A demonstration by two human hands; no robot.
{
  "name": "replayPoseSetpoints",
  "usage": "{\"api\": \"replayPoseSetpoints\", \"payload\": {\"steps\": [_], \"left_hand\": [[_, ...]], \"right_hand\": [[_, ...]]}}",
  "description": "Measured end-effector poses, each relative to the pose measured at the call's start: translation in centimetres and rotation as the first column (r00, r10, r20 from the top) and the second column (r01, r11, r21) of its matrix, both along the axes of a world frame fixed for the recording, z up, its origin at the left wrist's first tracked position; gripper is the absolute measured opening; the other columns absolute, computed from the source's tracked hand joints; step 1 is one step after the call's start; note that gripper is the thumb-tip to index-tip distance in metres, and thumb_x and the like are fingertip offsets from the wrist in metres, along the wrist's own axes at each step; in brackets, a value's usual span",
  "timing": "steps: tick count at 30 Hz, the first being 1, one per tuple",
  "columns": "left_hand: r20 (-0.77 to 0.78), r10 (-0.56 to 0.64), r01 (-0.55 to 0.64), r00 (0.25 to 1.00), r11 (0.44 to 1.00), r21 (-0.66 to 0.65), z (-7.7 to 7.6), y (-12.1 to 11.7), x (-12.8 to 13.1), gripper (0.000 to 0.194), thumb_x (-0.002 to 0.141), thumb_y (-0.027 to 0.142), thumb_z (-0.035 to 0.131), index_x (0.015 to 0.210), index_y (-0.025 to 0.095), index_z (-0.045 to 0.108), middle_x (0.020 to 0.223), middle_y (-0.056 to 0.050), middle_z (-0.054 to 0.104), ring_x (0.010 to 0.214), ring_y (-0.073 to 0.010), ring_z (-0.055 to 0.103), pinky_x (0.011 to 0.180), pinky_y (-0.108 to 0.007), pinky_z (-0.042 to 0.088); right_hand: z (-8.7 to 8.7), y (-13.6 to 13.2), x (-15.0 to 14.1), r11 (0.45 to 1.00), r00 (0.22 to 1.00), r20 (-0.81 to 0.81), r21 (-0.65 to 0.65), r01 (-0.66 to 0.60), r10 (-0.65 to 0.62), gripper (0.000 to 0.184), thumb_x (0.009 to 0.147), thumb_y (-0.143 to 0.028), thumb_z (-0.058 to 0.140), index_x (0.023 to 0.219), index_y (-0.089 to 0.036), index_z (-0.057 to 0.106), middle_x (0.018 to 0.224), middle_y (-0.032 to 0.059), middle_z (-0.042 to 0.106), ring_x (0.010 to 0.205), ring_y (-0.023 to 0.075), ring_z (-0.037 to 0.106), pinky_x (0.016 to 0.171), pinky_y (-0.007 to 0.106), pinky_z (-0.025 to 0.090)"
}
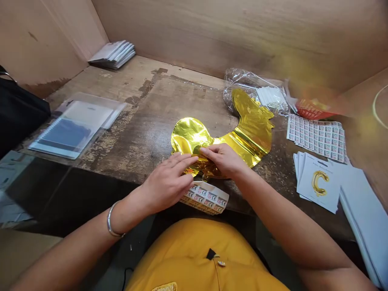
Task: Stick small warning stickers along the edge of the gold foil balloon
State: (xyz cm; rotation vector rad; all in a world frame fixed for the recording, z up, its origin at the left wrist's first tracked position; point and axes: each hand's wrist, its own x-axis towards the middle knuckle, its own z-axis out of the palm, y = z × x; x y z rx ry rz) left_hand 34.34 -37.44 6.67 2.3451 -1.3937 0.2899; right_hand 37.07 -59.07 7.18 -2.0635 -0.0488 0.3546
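Note:
A flat gold foil balloon (254, 133) lies on the table in front of me, its rounded end (189, 131) to the left and its wide curved part to the right. My right hand (226, 159) pinches the foil near the narrow middle, thumb and fingers together. From the left, my left hand (169, 180) has its long fingers over the near edge of the foil and its thumb below, with gold foil between them. Just under the hands, a curled sheet of CE stickers (209, 198) sticks out at the table's front edge.
On the right are CE sticker sheets (317, 137), white balloon cards marked C (319, 182), white card stock (363, 202) and a red basket (317, 109). Clear plastic wrap (239, 81) lies behind the balloon. Clear sleeves (75, 125) are at left, a packet stack (113, 54) in the back corner.

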Motion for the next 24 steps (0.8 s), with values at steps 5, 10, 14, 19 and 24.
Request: {"api": "replayPoseSetpoints", "payload": {"steps": [5, 10, 14, 19, 24], "left_hand": [[-0.051, -0.185, 0.189, 0.981, 0.979, 0.077, -0.4, -0.7, 2.0, 0.019, 0.093, 0.023, 0.049, 0.089, 0.015, 0.066, 0.126, -0.011, 0.064, 0.120, -0.0254, 0.056, 0.108, -0.044, 0.043], [-0.106, -0.164, 0.174, 0.981, 0.981, 0.091, -0.5, -0.8, 2.2, 0.019, 0.093, 0.022, 0.047, 0.087, 0.015, 0.064, 0.113, -0.012, 0.068, 0.111, -0.0255, 0.061, 0.105, -0.051, 0.041], [-0.158, -0.163, 0.172, 0.974, 0.984, 0.044, -0.6, -0.7, 2.0, 0.020, 0.092, 0.020, 0.048, 0.080, 0.016, 0.064, 0.093, -0.010, 0.069, 0.094, -0.0223, 0.064, 0.090, -0.041, 0.051], [-0.146, -0.149, 0.153, 0.978, 0.988, 0.018, -0.9, -0.4, 1.8, 0.018, 0.093, 0.022, 0.049, 0.083, 0.017, 0.064, 0.117, -0.011, 0.067, 0.111, -0.0247, 0.061, 0.099, -0.046, 0.047], [-0.186, -0.142, 0.152, 0.972, 0.988, 0.036, -1.7, 0.0, 1.9, 0.016, 0.094, 0.022, 0.048, 0.092, 0.019, 0.063, 0.133, -0.009, 0.060, 0.128, -0.0256, 0.052, 0.106, -0.048, 0.043]], "right_hand": [[0.6, 0.5, 0.2, 0.999, 0.996, 0.087, -0.003, 0.035, -0.034, 0.042, 0.077, -0.048, 0.057, 0.052, -0.019, 0.041, 0.052, -0.0072, 0.033, 0.050, 0.0072, 0.029, 0.047, 0.023, 0.025], [1.8, 0.4, -2.1, 0.946, 0.827, 0.514, -0.084, 0.312, -0.227, 0.025, 0.080, -0.043, 0.062, 0.085, -0.018, 0.060, 0.082, 0.0036, 0.063, 0.078, 0.0172, 0.057, 0.073, 0.031, 0.047], [1.1, 0.3, -5.0, 0.889, 0.834, 0.526, -0.446, 0.105, 0.166, 0.055, 0.073, -0.029, 0.069, 0.124, -0.014, 0.055, 0.129, 0.0186, 0.056, 0.119, 0.0322, 0.050, 0.100, 0.050, 0.042], [0.6, -2.0, -2.8, 0.926, 0.901, 0.434, -0.331, 0.182, -0.022, 0.015, 0.079, -0.014, 0.057, 0.083, -0.019, 0.070, 0.091, 0.0081, 0.072, 0.088, 0.0231, 0.063, 0.082, 0.040, 0.050], [2.3, -11.4, 5.9, 0.846, 0.824, 0.418, -0.200, 0.494, -0.383, 0.011, 0.079, -0.024, 0.064, 0.080, -0.013, 0.065, 0.068, 0.0002, 0.064, 0.060, 0.0124, 0.057, 0.059, 0.026, 0.046]]}}
